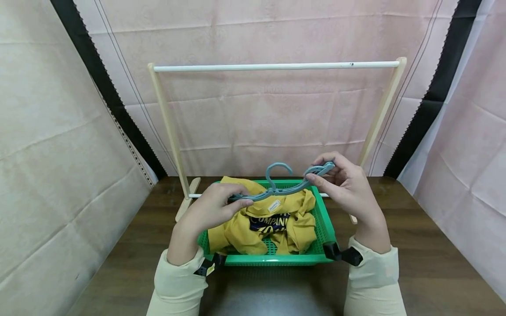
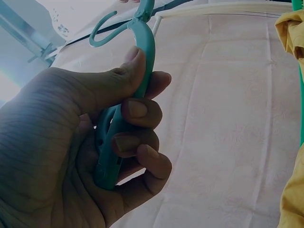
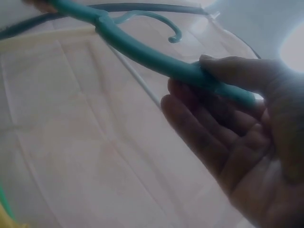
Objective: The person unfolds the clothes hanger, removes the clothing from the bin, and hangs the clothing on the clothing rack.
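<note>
A blue-green plastic clothes hanger (image 1: 272, 192) is held up between both hands, its hook pointing upward. My left hand (image 1: 215, 206) grips one arm of it; in the left wrist view the fingers (image 2: 137, 109) curl round that arm (image 2: 145, 42). With thumb and fingers my right hand (image 1: 348, 184) pinches the other end, also visible in the right wrist view as the hanger arm (image 3: 142, 52) under the thumb. Below the hanger lies a crumpled yellow garment (image 1: 237, 232) with a dark printed patch, inside a green basket (image 1: 272, 260).
Behind the basket stands a rack with a white horizontal bar (image 1: 276, 66) and pale wooden posts (image 1: 168, 118). The brown table (image 1: 395, 272) is enclosed by light fabric walls (image 1: 257, 109) with black edge strips.
</note>
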`<state>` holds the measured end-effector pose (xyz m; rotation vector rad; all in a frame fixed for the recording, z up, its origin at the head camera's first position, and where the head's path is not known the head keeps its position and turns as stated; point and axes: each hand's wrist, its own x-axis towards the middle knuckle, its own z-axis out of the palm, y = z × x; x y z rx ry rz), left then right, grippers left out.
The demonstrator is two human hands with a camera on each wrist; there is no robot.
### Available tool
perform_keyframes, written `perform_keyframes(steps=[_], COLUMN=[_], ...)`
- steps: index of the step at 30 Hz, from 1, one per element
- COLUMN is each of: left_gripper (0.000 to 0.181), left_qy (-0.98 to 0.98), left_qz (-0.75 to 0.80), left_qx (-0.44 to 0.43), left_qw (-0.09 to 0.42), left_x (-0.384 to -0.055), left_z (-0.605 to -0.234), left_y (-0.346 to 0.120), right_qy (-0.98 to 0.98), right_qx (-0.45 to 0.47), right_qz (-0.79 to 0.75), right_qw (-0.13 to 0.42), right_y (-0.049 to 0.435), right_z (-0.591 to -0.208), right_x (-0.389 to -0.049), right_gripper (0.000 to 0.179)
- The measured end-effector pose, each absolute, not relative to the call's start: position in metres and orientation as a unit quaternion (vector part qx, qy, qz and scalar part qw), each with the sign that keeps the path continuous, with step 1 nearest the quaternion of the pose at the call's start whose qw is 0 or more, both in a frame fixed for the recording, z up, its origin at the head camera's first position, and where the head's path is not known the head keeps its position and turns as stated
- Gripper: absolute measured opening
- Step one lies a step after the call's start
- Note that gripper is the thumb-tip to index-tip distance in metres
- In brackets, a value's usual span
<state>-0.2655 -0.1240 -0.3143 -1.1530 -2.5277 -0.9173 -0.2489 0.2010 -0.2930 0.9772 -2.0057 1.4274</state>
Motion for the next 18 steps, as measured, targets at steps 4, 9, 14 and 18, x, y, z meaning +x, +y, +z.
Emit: perform_keyframes(steps=[4,9,14,18], left_gripper=[0.007,0.006,0.006,0.005], left_qy=[-0.860,-0.860,-0.857,-0.850], left_qz=[-0.307,-0.308,-0.318,-0.331], left_qx=[-0.390,-0.391,-0.390,-0.393], left_qw=[0.115,0.115,0.113,0.115], left_x=[-0.2658,-0.2671,-0.2673,-0.2676], left_z=[-0.3146,-0.3147,-0.3150,-0.3146], left_y=[-0.1252,-0.1260,-0.1272,-0.1289], right_qy=[-0.742,-0.747,-0.749,-0.751], right_qx=[0.362,0.359,0.361,0.366], right_qz=[0.505,0.503,0.499,0.486], right_qw=[0.254,0.246,0.243,0.257], right_y=[0.2027,0.2047,0.2070,0.2099], right_z=[-0.2951,-0.2947,-0.2937,-0.2946], right_x=[-0.2507,-0.2497,-0.2479,-0.2494], right_gripper=[0.030,0.026,0.021,0.020])
